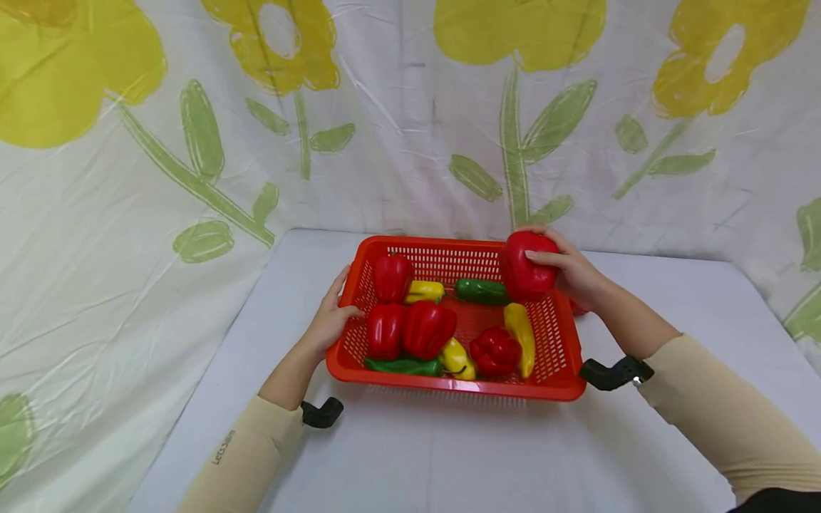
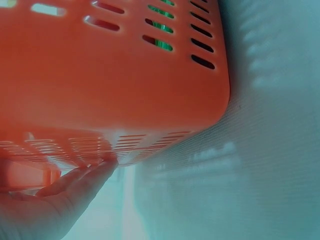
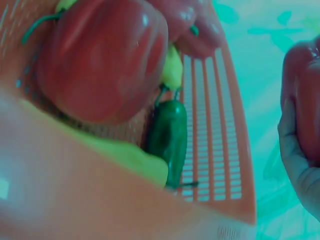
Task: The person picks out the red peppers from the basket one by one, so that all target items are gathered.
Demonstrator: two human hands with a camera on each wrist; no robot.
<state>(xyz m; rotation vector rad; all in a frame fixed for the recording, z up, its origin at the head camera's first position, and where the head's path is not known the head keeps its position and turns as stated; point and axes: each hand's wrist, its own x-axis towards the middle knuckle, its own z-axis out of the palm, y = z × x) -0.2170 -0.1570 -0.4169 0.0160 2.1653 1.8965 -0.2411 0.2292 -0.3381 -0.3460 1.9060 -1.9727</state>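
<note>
A red plastic basket (image 1: 410, 381) with slotted sides stands on the white table. My left hand (image 1: 328, 322) grips its left rim, the thumb over the edge; in the left wrist view, fingers (image 2: 82, 187) lie against the outer wall. Over the basket's back right corner my right hand (image 1: 573, 272) holds a big red bell pepper (image 1: 527, 269), thumb across its front. Inside lie more red bell peppers (image 1: 428, 330), a wrinkled red pepper (image 1: 495, 350), a long yellow pepper (image 1: 521, 338), smaller yellow peppers (image 1: 457, 358), a dark green pepper (image 1: 482, 291) and a long green pepper (image 1: 404, 366).
Part of a red object (image 1: 577, 308) shows beyond the basket's right side, mostly hidden by the right arm and the rim. A white cloth (image 1: 398, 142) with yellow flowers hangs behind the table (image 1: 436, 449). Dark camera mounts (image 1: 616, 373) stick out from both wrists.
</note>
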